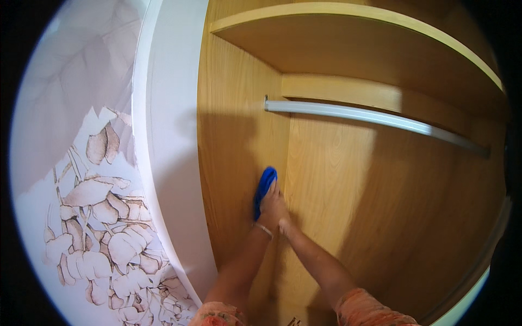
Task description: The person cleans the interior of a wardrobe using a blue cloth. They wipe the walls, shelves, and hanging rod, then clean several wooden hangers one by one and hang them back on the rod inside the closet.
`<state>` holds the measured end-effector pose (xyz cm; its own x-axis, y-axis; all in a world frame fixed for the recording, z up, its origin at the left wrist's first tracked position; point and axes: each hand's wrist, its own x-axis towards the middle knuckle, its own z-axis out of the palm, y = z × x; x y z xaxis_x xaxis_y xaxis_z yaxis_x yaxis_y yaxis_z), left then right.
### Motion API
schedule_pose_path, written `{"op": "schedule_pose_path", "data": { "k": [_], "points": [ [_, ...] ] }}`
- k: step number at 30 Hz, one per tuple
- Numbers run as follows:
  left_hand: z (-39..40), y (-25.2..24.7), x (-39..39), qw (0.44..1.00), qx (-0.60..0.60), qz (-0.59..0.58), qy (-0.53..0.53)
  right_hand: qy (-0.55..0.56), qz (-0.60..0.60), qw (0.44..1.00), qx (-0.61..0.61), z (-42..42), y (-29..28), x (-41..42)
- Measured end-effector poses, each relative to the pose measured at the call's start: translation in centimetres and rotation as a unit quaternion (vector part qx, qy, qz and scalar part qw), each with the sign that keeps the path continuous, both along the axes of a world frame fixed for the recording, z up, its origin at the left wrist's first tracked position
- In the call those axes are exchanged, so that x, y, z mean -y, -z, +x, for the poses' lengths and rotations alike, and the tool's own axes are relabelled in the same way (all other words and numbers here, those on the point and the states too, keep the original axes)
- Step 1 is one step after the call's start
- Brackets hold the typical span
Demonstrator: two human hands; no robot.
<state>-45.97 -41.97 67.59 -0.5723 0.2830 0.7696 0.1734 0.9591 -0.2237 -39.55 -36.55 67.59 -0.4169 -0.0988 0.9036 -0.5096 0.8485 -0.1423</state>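
Observation:
My left hand [272,208], with a thin bracelet [263,229] at the wrist, holds a folded blue cloth [265,188]. The cloth lies against the wood-grain left side panel [232,163] of a wardrobe, close to the inner corner and below the hanging rail. Just right of the left wrist is my right hand [284,225], largely hidden behind the left hand. Its fingers do not show, so I cannot tell whether it also holds the cloth. Both arms reach forward into the wardrobe.
A metal hanging rail [350,112] crosses the wardrobe in front of its back panel [326,175]. Above it runs a wooden shelf [346,40]. At left stand a pale frame strip [179,163] and a wall with a flower pattern [98,228].

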Motion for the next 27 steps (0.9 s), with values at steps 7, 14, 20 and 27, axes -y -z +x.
{"op": "schedule_pose_path", "data": {
  "k": [7,14,20,27],
  "points": [
    [8.9,-4.6,0.4,0.969,-0.119,0.181,0.116,-0.001,0.010,1.000,-0.010,-1.2,1.5,0.2],
    [13.0,9.0,1.8,0.974,0.103,0.177,0.098,-0.004,-0.040,0.994,0.098,2.9,20.0,1.3],
    [-0.5,19.2,0.1,0.983,0.173,-0.061,0.016,0.029,-0.040,0.993,0.105,0.4,18.2,-0.4],
    [-3.1,6.7,-1.0,0.996,0.066,0.009,0.062,0.032,-0.027,0.998,0.036,-5.2,5.6,-0.9]
  ]
}}
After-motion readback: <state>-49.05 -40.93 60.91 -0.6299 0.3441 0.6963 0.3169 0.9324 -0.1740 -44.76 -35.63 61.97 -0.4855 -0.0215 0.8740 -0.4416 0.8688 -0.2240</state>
